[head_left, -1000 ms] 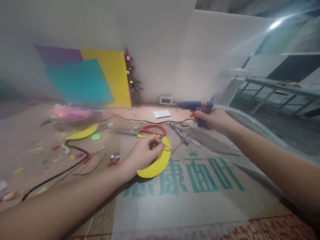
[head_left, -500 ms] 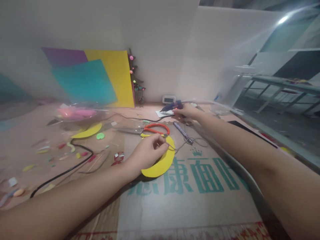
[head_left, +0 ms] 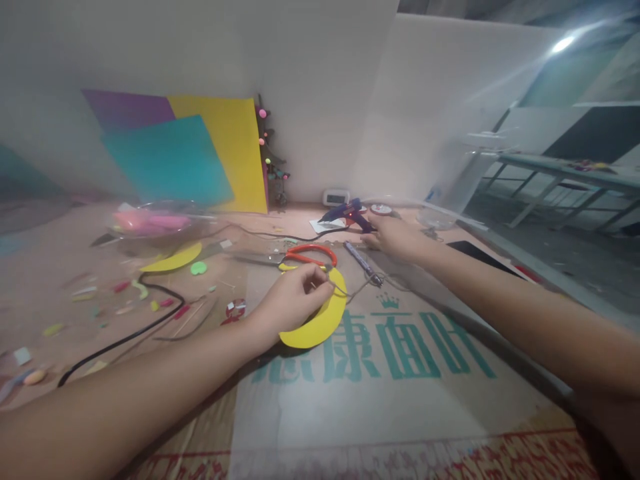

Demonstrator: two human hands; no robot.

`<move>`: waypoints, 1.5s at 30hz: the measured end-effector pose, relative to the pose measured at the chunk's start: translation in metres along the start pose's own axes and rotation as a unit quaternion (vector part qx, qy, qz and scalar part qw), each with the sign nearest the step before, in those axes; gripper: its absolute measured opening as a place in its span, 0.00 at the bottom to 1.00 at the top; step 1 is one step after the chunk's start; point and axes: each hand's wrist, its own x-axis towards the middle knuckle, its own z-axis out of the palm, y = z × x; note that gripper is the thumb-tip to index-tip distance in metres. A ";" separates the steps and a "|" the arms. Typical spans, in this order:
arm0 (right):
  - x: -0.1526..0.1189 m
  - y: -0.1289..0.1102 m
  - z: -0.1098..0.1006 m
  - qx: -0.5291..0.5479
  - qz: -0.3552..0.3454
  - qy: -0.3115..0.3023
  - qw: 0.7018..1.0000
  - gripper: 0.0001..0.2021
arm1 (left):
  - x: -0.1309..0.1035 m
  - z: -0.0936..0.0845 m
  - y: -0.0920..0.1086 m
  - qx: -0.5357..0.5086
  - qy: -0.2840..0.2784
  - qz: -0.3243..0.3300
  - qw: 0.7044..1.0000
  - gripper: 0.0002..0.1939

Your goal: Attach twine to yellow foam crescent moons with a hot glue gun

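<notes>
My left hand (head_left: 300, 300) is closed in a pinch at the end of a thin grey cord (head_left: 353, 293). It rests over a curved yellow paper piece (head_left: 320, 328), covering part of it. Just behind the paper lie scissors with red handles (head_left: 313, 248). My right hand (head_left: 393, 237) is beside the handle of a dark blue glue gun (head_left: 345, 212), its fingers loosely apart and seemingly off it. The gun's nozzle lies over a small white card (head_left: 327, 225), with a small red light on its body. A purple pen (head_left: 363, 262) lies between my hands.
Clay bits and scraps litter the left side, crossed by a black cable (head_left: 125, 340). A second yellow paper piece (head_left: 175, 259) and a plastic bag of pink material (head_left: 155, 221) lie there. Coloured sheets (head_left: 170, 163) lean on the back wall by a small digital clock (head_left: 336, 198).
My right hand has let go of the glue gun and drawn back a little to the right. The cord has shifted on the right side. My left hand keeps its pinch over the yellow paper.
</notes>
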 end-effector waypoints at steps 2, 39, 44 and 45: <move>-0.022 -0.016 -0.005 0.022 -0.072 0.012 0.997 0.17 | 0.001 0.001 -0.002 -0.012 -0.002 0.001 1.000 0.07; -0.091 -0.071 0.023 0.404 -0.002 -0.004 0.915 0.10 | -0.001 0.001 0.002 0.011 -0.060 0.037 0.997 0.09; -0.087 -0.069 0.023 0.380 -0.016 0.026 0.924 0.09 | -0.003 0.002 0.005 0.011 -0.066 0.033 0.997 0.09; -0.086 -0.068 0.023 0.375 -0.016 0.031 0.926 0.09 | -0.003 0.002 0.005 0.011 -0.066 0.033 0.997 0.09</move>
